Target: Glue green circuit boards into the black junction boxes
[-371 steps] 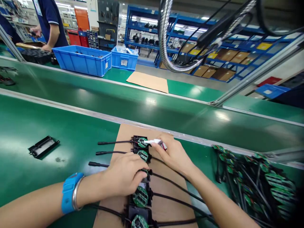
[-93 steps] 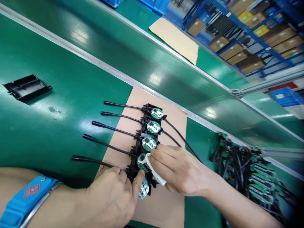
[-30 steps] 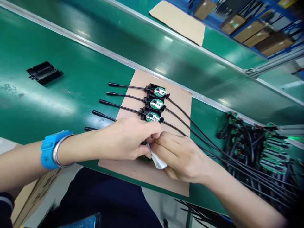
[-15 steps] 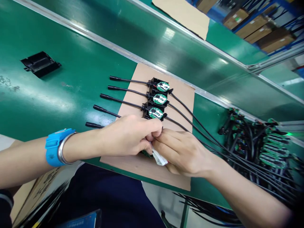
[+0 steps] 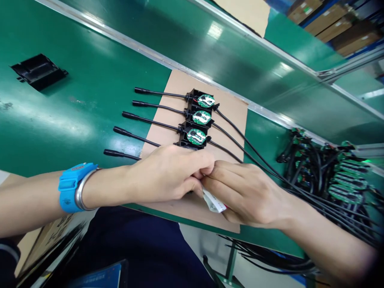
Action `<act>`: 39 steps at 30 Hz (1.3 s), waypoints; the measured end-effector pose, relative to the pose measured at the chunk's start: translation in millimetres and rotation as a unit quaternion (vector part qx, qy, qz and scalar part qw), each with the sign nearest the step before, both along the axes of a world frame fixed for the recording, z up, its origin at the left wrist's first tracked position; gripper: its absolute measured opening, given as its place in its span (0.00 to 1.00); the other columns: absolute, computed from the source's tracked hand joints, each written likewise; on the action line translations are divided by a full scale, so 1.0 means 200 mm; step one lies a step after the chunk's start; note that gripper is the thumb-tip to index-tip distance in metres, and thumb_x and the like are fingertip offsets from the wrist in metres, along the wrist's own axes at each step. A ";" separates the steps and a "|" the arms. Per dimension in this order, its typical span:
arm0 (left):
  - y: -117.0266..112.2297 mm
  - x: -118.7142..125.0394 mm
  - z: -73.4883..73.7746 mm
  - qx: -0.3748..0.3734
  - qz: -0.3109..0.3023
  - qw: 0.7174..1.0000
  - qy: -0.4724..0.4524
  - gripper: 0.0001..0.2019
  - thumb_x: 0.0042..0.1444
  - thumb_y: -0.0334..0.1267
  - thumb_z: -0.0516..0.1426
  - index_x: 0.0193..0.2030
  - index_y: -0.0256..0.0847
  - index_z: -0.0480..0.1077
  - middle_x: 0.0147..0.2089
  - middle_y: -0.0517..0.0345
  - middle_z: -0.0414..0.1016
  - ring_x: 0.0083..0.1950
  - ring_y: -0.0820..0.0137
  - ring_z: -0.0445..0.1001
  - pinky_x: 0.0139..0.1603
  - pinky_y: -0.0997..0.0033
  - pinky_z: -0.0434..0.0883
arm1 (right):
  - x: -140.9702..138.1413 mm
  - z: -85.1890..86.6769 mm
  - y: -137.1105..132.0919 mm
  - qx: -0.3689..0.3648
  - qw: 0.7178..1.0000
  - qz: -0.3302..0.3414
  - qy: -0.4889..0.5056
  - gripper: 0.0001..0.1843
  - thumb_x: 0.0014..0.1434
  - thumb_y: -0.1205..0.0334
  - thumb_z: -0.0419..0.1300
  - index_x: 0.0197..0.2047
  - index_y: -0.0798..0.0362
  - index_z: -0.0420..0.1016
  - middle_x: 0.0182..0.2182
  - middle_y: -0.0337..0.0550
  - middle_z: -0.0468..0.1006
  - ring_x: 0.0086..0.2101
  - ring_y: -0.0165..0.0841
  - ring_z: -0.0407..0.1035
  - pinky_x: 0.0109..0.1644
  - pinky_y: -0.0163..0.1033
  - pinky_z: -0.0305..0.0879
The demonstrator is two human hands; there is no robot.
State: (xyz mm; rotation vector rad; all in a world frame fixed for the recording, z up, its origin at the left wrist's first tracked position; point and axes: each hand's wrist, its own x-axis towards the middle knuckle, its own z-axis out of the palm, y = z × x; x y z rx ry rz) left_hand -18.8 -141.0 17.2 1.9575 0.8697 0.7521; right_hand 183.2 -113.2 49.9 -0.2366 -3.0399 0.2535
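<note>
On a brown cardboard sheet (image 5: pixel 177 84) lies a row of black housings with round green circuit boards (image 5: pixel 201 117) and black cables (image 5: pixel 150 120) running left and right. My left hand (image 5: pixel 171 174), with a blue wrist strap (image 5: pixel 69 187), is closed over the nearest housings, which it hides. My right hand (image 5: pixel 243 192) is closed on a small white tube (image 5: pixel 213 203), its tip hidden between the two hands. Fingertips of both hands touch.
A black plastic cover (image 5: pixel 37 72) lies on the green belt (image 5: pixel 75 100) at far left. A tangled pile of cabled green boards (image 5: pixel 333 176) sits at right. A metal rail (image 5: pixel 144 52) borders the belt behind. More cables hang below the table edge.
Over the last seconds the hands worked down the row toward me. In the last half second both hands stay together, shifted slightly right; the view tilted a little.
</note>
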 end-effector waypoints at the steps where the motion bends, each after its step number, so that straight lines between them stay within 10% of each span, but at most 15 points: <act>1: 0.00 0.00 0.00 0.001 0.000 1.000 0.002 0.10 0.52 0.25 0.61 0.34 0.39 0.63 0.30 0.71 0.73 0.32 0.78 0.73 0.31 0.81 0.64 | 0.00 0.00 0.00 0.000 1.000 0.002 0.000 0.19 0.65 0.71 0.41 0.31 0.57 0.70 0.24 0.45 0.69 0.26 0.34 0.58 0.27 0.39 0.58; 21: -0.03 0.02 -0.02 0.114 0.020 0.992 0.048 0.06 0.55 0.31 0.61 0.37 0.38 0.66 0.34 0.64 0.71 0.35 0.75 0.70 0.34 0.79 0.64 | 0.01 0.09 -0.04 0.038 0.998 -0.048 -0.014 0.16 0.64 0.70 0.44 0.31 0.56 0.70 0.24 0.45 0.68 0.25 0.33 0.59 0.25 0.38 0.57; 31: -0.02 0.01 -0.04 0.170 -0.005 0.985 0.030 0.04 0.60 0.29 0.55 0.38 0.39 0.72 0.37 0.62 0.74 0.39 0.76 0.73 0.38 0.80 0.69 | 0.06 0.07 -0.16 -0.123 0.956 -0.242 0.112 0.13 0.55 0.71 0.59 0.44 0.50 0.66 0.35 0.43 0.74 0.37 0.33 0.72 0.39 0.37 0.70; 35: -0.06 0.01 -0.04 0.245 0.034 0.966 0.072 0.05 0.61 0.30 0.55 0.38 0.42 0.72 0.41 0.62 0.76 0.36 0.75 0.75 0.34 0.78 0.70 | 0.07 0.17 -0.18 -0.323 0.883 -0.325 0.104 0.20 0.53 0.58 0.62 0.49 0.47 0.65 0.43 0.45 0.74 0.42 0.40 0.72 0.42 0.41 0.72; 39: -0.11 0.05 -0.01 0.382 0.063 0.916 0.108 0.05 0.60 0.30 0.55 0.37 0.39 0.73 0.38 0.56 0.79 0.33 0.68 0.76 0.32 0.70 0.72 | 0.07 0.17 -0.17 -0.562 0.694 -0.445 0.071 0.19 0.58 0.43 0.56 0.42 0.50 0.69 0.32 0.42 0.72 0.29 0.34 0.68 0.29 0.36 0.67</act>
